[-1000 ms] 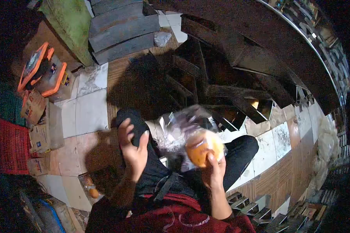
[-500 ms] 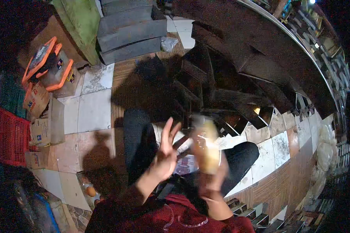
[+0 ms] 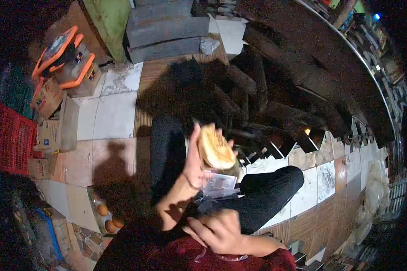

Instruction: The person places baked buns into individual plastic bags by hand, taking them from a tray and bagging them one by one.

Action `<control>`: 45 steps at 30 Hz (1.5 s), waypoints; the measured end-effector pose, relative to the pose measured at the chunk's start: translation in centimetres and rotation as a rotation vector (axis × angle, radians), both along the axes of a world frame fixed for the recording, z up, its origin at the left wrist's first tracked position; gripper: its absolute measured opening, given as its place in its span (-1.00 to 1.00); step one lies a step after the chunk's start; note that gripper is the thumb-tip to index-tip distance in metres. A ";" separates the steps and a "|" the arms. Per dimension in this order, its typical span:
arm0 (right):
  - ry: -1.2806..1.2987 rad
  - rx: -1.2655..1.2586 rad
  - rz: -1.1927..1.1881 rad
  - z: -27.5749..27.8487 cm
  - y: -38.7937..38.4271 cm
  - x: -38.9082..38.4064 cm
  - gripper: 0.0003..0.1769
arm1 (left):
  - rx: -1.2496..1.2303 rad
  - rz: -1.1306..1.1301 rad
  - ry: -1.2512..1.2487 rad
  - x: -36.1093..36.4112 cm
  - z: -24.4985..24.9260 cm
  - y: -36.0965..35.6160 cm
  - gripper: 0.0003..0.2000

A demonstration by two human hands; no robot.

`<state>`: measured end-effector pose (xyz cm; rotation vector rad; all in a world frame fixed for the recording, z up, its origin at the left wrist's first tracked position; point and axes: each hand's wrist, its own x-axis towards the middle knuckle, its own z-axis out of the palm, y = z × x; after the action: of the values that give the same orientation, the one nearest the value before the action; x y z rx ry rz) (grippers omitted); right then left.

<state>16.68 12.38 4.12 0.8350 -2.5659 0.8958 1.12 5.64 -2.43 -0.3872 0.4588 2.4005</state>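
I sit on a tiled floor with my legs in dark trousers (image 3: pixel 167 149) stretched out. My left hand (image 3: pixel 192 160) is raised and grips a round golden bun (image 3: pixel 213 147) wrapped in thin clear plastic, held on edge above my lap. A clear plastic packet with a printed label (image 3: pixel 219 184) lies on my lap just under the bun. My right hand (image 3: pixel 218 232) is low against my red shirt (image 3: pixel 185 257), fingers loosely apart with nothing in them.
Orange-lidded clear boxes (image 3: pixel 63 58), cardboard cartons (image 3: pixel 49 122) and a red crate (image 3: pixel 7 144) stand at the left. More buns (image 3: pixel 107 217) lie by my left side. Dark angled shelf pieces (image 3: pixel 267 104) and grey slabs (image 3: pixel 167 31) fill the floor ahead.
The bun went from my right hand to my left hand, which lifted it higher. My right hand dropped down to my chest, empty.
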 end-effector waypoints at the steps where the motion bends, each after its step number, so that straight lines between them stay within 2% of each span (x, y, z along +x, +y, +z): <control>1: 0.046 -0.146 -0.003 0.3 0.7 0.5 -0.75 | 0.112 0.045 0.101 -0.7 1.4 -0.5 -0.42; 3: 0.033 0.004 -0.481 1.0 2.3 -0.8 -0.72 | -0.007 0.179 0.358 -0.4 5.1 -1.1 -0.41; 5: -0.171 -0.222 -0.419 -0.6 3.6 -4.0 -0.78 | -0.013 0.194 0.402 -0.6 5.6 -1.3 -0.43; 7: -0.790 -0.926 -0.437 -2.4 3.2 -3.9 -0.84 | -0.167 0.232 0.602 -1.1 5.4 -1.4 -0.45; 8: -0.702 -0.854 -0.401 -3.3 3.3 -3.8 -0.82 | -0.068 0.207 0.463 -1.0 5.6 -1.6 -0.48; 9: -0.601 -0.796 -0.394 -3.4 3.0 -3.6 -0.80 | -0.068 0.213 0.464 -1.2 5.2 -1.8 -0.48; 11: -0.288 -0.483 -0.346 -3.9 3.2 -3.7 -0.80 | 0.017 0.219 0.246 -1.8 3.8 -2.0 -0.51; 13: -0.196 -0.120 -0.401 -4.2 3.4 -4.5 -0.81 | 0.041 0.225 0.236 -1.7 3.4 -2.0 -0.54; 14: -0.473 -0.049 -0.444 -3.5 3.2 -4.4 -0.82 | 0.021 0.251 0.209 -1.6 3.4 -2.0 -0.56; 15: -0.663 -0.079 -0.308 -2.2 3.0 -4.8 -0.79 | 0.003 0.282 0.180 -1.6 3.5 -2.0 -0.58; 17: -1.127 -0.217 0.731 -3.1 3.1 -3.2 -0.75 | 0.048 0.295 0.179 -2.3 3.6 -2.9 -0.64; 18: -1.122 -0.215 0.734 -2.3 3.1 -3.1 -0.75 | 0.026 0.393 0.181 -3.2 3.0 -3.6 -0.65; 19: -1.240 -0.129 0.716 -0.9 3.4 -3.1 -0.74 | 0.009 0.493 0.184 -4.1 2.7 -4.0 -0.65; 20: -1.364 -0.044 0.692 0.0 3.9 -3.1 -0.72 | 0.025 0.472 0.231 -4.1 2.5 -4.5 -0.60; 21: -0.947 -0.216 0.306 0.1 5.0 -3.5 -0.73 | 0.040 0.451 0.279 -4.1 2.5 -5.0 -0.56; 22: -0.730 -0.368 -0.071 -0.7 5.4 -4.1 -0.71 | 0.043 0.421 0.300 -3.8 2.5 -4.9 -0.55; 23: -0.717 -0.501 -0.174 -1.1 5.5 -5.4 -0.72 | 0.046 0.387 0.323 -3.3 2.8 -4.5 -0.54; 24: -0.909 -0.735 -0.228 -2.0 5.5 -6.1 -0.77 | 0.043 0.371 0.305 -2.7 3.3 -3.9 -0.54; 25: -0.939 -0.848 -0.170 -3.1 5.2 -6.7 -0.83 | 0.063 0.335 0.360 -2.3 3.5 -3.5 -0.54; 27: -0.838 -0.942 -0.260 -3.7 3.4 -6.7 -0.85 | 0.002 0.372 0.357 -2.1 3.8 -3.2 -0.55; 28: -0.685 -0.685 -0.288 -3.9 3.3 -6.6 -0.85 | 0.002 0.376 0.355 -2.1 3.6 -3.4 -0.55; 29: -0.388 -0.354 -0.174 -3.8 3.4 -7.0 -0.82 | 0.049 0.361 0.309 -2.2 3.3 -3.6 -0.56; 31: -0.265 0.030 -0.279 -4.6 2.9 -6.5 -0.78 | 0.088 0.342 0.255 -2.2 2.4 -3.8 -0.56; 32: -0.369 0.117 -0.302 -4.5 2.6 -6.5 -0.79 | 0.029 0.358 0.196 -2.3 1.9 -3.8 -0.57; 33: -0.624 0.197 -0.233 -2.5 2.0 -6.3 -0.82 | -0.027 0.375 0.145 -2.5 1.6 -3.8 -0.58; 34: -0.682 0.272 0.253 -2.3 2.3 -5.4 -0.89 | -0.065 0.359 0.050 -2.6 1.6 -3.9 -0.58; 35: -0.977 -0.012 0.753 -1.7 2.2 -4.5 -0.89 | -0.067 0.362 0.050 -2.8 1.4 -4.1 -0.58; 36: -1.157 -0.281 1.059 -1.4 1.6 -2.9 -0.73 | -0.073 0.431 0.070 -3.1 1.0 -4.4 -0.56; 37: -1.152 -0.276 1.062 -0.2 2.5 -3.3 -0.73 | -0.075 0.501 0.094 -3.8 0.7 -4.7 -0.54; 38: -1.087 -0.124 0.803 1.3 4.4 -3.8 -0.62 | -0.026 0.503 0.036 -4.3 0.0 -5.2 -0.47; 39: -1.014 0.019 0.545 2.2 5.9 -4.2 -0.37 | -0.028 0.503 0.031 -3.8 -0.2 -5.2 -0.47; 41: -0.291 -0.372 -0.233 -0.6 7.5 -6.2 0.06 | 0.200 0.261 0.195 -1.3 -0.5 -4.7 -0.40; 42: -0.252 -0.615 -0.252 -2.0 7.2 -7.4 0.08 | 0.040 0.261 0.020 1.3 1.6 -2.1 -0.34; 43: -0.210 -0.857 -0.260 -3.1 6.8 -8.5 0.11 | 0.016 -0.191 -0.002 5.2 0.7 -2.2 -0.39; 44: -0.362 -0.988 -0.251 -3.5 6.8 -8.8 0.04 | 0.017 -0.657 0.066 9.0 -0.2 -2.3 -0.43; 45: -0.525 -1.118 -0.247 -4.0 6.7 -8.9 -0.04 | 0.150 -1.078 0.400 11.7 0.5 -3.1 -0.44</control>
<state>7.83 19.13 0.16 -0.0666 -1.8694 2.2985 12.86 2.50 -1.90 0.3578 0.4836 1.4170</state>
